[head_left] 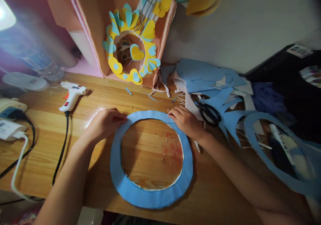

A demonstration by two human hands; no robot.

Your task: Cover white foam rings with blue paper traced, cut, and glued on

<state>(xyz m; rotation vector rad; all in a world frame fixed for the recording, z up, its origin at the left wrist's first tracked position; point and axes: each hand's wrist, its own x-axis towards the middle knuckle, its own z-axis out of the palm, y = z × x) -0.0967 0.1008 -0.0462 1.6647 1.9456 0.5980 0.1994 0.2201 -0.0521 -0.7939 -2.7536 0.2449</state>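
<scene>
A blue paper ring [150, 198] lies over the wooden table in front of me, its inner edge lined with a rough white rim. At its upper left, my left hand [109, 121] pinches the outer edge between thumb and fingertips. My right hand [187, 119] is closed on the upper right part of the ring, fingers curled over the edge and the thumb hidden. Short seams cross the blue paper close to both hands. Through the ring's opening, bare wood with a reddish stain and small white bits shows.
A white glue gun [73, 96] rests at the left near cables and a power adapter [11, 129]. Black-handled scissors [209, 114] lie among blue paper scraps [208, 74]. Another blue ring [253, 141] is at the right. A wreath of yellow and blue hearts [115, 66] hangs behind.
</scene>
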